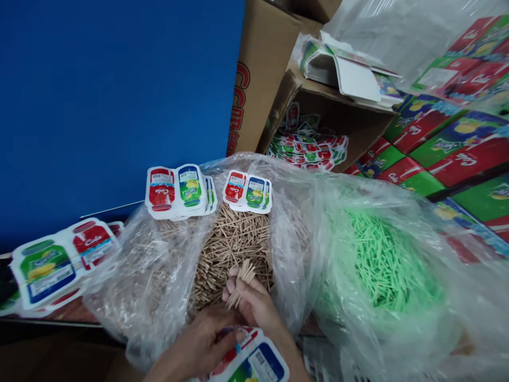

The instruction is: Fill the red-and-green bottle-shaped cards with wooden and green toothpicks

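My right hand (254, 302) is closed round a small bunch of tan wooden sticks (242, 281), held just above the open clear bag of tan sticks (234, 244). My left hand (199, 345) grips a printed card pack (254, 361) with red and blue bottle pictures, low in the view. Two small stacks of the same printed packs lie on the bag's far edge, one stack (178, 191) to the left and another stack (247, 192) to the right.
A clear bag of green sticks (382, 260) lies to the right. More printed packs (55, 265) lie at the left. An open cardboard box (318, 143) holds further packs behind. A blue panel (111, 95) stands at the back left; coloured cartons (449, 143) are stacked at right.
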`<state>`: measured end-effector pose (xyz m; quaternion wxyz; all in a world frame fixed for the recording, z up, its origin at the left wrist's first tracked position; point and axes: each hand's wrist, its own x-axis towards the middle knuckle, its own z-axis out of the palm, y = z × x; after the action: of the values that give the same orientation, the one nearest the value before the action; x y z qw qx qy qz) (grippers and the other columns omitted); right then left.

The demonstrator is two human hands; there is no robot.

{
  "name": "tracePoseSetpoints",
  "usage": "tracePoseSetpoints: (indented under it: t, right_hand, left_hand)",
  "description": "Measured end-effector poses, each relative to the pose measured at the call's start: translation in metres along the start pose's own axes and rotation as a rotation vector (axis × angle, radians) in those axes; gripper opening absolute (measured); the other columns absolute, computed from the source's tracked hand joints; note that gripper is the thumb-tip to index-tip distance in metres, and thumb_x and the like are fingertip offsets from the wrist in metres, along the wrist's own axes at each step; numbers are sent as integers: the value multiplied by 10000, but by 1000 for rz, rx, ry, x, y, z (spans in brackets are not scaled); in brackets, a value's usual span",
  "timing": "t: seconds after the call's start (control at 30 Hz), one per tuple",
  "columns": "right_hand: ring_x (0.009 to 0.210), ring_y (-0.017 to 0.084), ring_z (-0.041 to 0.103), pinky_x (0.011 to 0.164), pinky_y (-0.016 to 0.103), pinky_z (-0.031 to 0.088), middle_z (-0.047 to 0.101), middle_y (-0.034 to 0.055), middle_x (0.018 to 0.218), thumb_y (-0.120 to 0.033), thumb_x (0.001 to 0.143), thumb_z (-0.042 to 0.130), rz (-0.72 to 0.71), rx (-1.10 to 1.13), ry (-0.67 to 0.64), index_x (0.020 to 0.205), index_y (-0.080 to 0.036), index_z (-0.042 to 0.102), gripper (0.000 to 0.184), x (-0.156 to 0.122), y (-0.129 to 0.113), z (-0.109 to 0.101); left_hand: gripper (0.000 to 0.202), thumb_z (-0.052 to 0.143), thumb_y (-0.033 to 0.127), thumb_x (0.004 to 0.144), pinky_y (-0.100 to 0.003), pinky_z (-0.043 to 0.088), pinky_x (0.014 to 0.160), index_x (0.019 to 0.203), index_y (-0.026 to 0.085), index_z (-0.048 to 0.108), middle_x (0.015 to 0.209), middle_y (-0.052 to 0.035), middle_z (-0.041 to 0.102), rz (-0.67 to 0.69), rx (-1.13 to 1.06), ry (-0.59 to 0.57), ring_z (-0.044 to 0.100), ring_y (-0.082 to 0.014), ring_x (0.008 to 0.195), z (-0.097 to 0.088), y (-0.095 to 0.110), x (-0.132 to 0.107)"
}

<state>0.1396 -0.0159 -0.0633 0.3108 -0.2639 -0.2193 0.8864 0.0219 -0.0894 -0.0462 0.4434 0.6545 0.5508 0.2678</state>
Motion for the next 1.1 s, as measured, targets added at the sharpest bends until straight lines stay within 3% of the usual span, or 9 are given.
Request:
tracePoseSetpoints:
  t: [0.3, 0.43, 0.57, 0.67, 0.77, 0.83, 0.93, 1.0, 1.1]
  right_hand:
    - [706, 140, 563, 717, 275, 402, 592, -5, 744, -228, 597, 778, 33, -50, 2, 893, -193, 679, 314, -2, 2, 0]
    - [683, 141, 540, 716, 290, 389, 581, 4, 753, -336, 649, 769, 9, -123, -58, 925, -189, 682, 325, -3, 2, -2]
    - [645, 125, 470, 709, 301, 362, 519, -10, 722, -457, 810, 636, -105, -391, -167, 1032, -204, 645, 337, -5, 1, -8]
    - [639, 125, 437, 682, 289, 365, 498, -14, 732, -490, 890, 504, -239, -631, -137, 1134, -224, 596, 373, -8, -6, -13]
    - [710, 140, 465, 705, 283, 381, 521, 4, 807, -465, 941, 403, -326, -857, -86, 1200, -239, 550, 374, -12, -15, -20]
    - [737, 145, 478, 717, 279, 391, 519, 6, 819, -444, 958, 362, -362, -930, -57, 1212, -244, 527, 362, -16, -19, -26]
    - [736, 145, 487, 721, 275, 405, 509, 0, 813, -425, 968, 337, -397, -966, -3, 1214, -251, 503, 344, -20, -22, -35]
    - [733, 146, 493, 723, 275, 412, 511, 1, 807, -421, 969, 333, -420, -996, 14, 1207, -251, 503, 338, -23, -22, -38]
    - [730, 147, 503, 708, 272, 419, 524, 6, 810, -425, 971, 320, -453, -1024, 27, 1199, -249, 508, 344, -28, -19, -40]
  left_hand:
    - [225, 490, 237, 883, -252, 458, 744, 804, 174, 691, 823, -44, 716, -26, -51, 29, 639, -172, 782, 0, -2, -3]
    - [195, 510, 214, 860, -256, 457, 742, 794, 172, 689, 824, -46, 719, -39, -9, -22, 633, -181, 785, 1, -1, -3]
    - [226, 499, 228, 868, -262, 457, 767, 735, 154, 666, 851, -67, 709, -26, 7, 0, 626, -193, 818, 4, -2, -2]
    - [270, 474, 258, 889, -239, 465, 713, 719, 166, 661, 782, -50, 698, -18, 2, 22, 628, -174, 736, 2, -4, -5]
    - [289, 437, 289, 914, -213, 472, 678, 813, 192, 690, 764, -38, 701, -35, -54, 39, 636, -162, 700, -5, -2, -12]
    - [294, 455, 345, 905, -196, 483, 634, 825, 201, 698, 728, -26, 696, -93, -132, 122, 637, -158, 673, -11, -1, -19]
    - [354, 552, 510, 812, -179, 474, 451, 777, 186, 691, 565, 9, 654, -390, -351, 396, 603, -144, 506, -21, -3, -28]
    - [412, 658, 574, 689, -187, 489, 419, 756, 168, 680, 506, 23, 649, -540, -537, 599, 606, -149, 459, -28, -5, -29]
    - [444, 843, 487, 448, -219, 539, 455, 679, 154, 663, 487, 26, 673, -586, -752, 782, 645, -178, 466, -36, -6, -22]
